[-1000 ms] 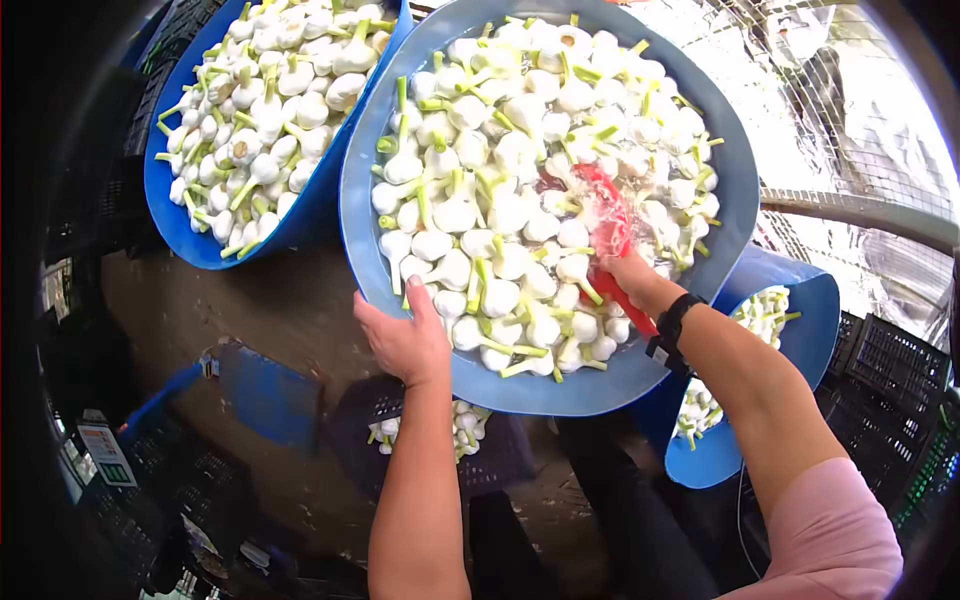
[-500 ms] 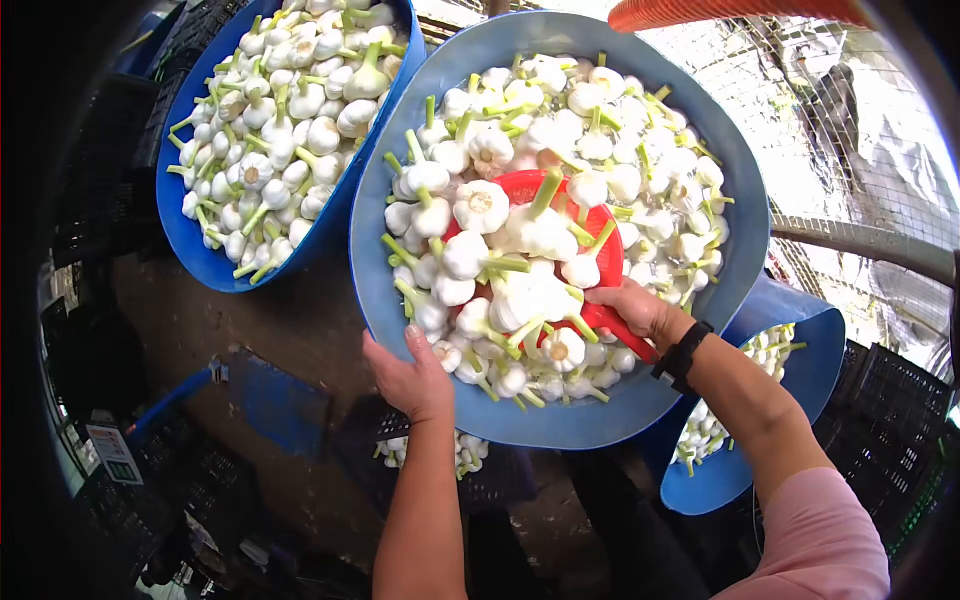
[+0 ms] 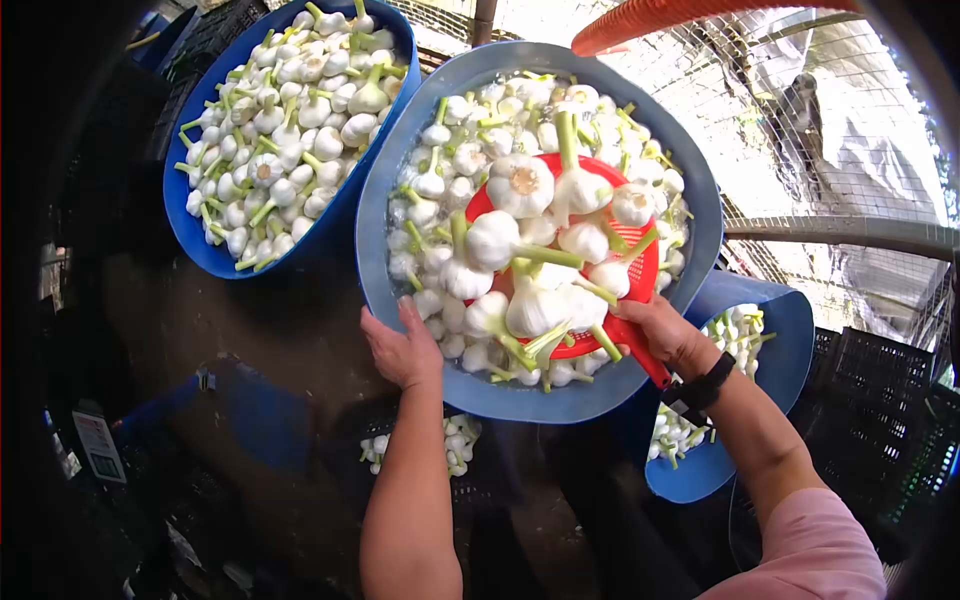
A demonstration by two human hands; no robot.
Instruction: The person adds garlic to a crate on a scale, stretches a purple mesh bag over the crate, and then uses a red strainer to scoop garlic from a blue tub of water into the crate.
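A red plastic strainer point(image 3: 640, 266) heaped with white garlic bulbs point(image 3: 540, 306) with green stems is held above the large blue tub point(image 3: 372, 255). My right hand point(image 3: 660, 330) is closed around the strainer's handle. Below it, more garlic bulbs point(image 3: 430, 185) float in water in the tub. My left hand point(image 3: 403, 347) is at the tub's near-left rim, its thumb on the inner side and the fingers outside, gripping the rim. Its fingertips are partly hidden.
A second blue tub point(image 3: 190, 235) full of garlic stands at the upper left. Another blue container point(image 3: 785, 350) with garlic is at the right. An orange corrugated hose point(image 3: 690, 22) hangs over the tub's far side. Black crates point(image 3: 875, 385) are stacked at the right; wire mesh point(image 3: 860, 180) lies behind.
My right hand has lifted the loaded strainer up, clear of the floating bulbs and closer to the camera. My left hand has stayed at the tub's rim. The whole view has shifted slightly.
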